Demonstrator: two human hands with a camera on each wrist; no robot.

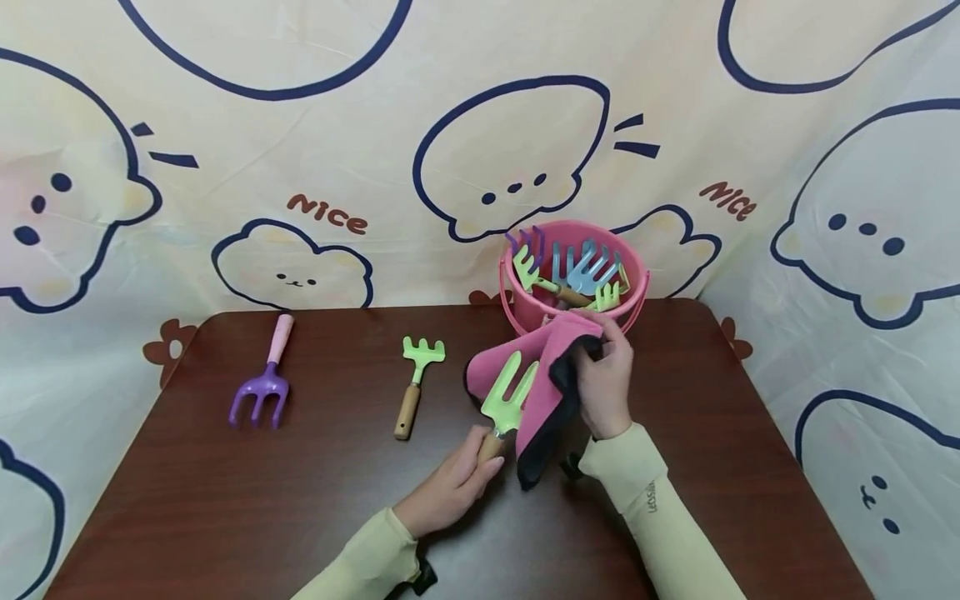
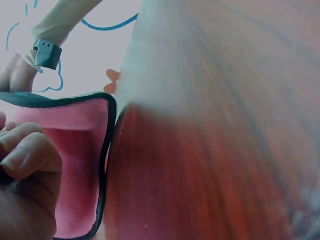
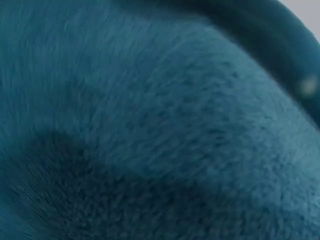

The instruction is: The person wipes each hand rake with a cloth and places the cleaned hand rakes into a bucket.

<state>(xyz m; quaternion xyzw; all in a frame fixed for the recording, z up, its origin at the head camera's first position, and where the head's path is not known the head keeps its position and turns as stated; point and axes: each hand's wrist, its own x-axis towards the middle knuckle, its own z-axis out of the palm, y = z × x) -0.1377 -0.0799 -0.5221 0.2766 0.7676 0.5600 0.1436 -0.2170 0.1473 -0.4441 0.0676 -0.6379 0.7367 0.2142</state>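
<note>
My left hand (image 1: 452, 487) grips the wooden handle of a green garden fork (image 1: 506, 402), its tines pointing up and away against a pink cloth (image 1: 542, 367) with a dark edge. My right hand (image 1: 606, 382) pinches the upper right part of that cloth, just in front of the pink bucket. In the left wrist view the curled fingers of the left hand (image 2: 31, 165) lie before the pink cloth (image 2: 82, 150). Blue-looking fabric (image 3: 165, 100) fills the right wrist view, with the right hand not seen there.
A pink bucket (image 1: 525, 310) at the back holds several green, blue and purple tools. Left of the cloth, a small green rake (image 1: 408, 408) with a wooden handle lies on the brown table (image 1: 322, 508). Farther left lies a purple fork (image 1: 262, 387) with a pink handle.
</note>
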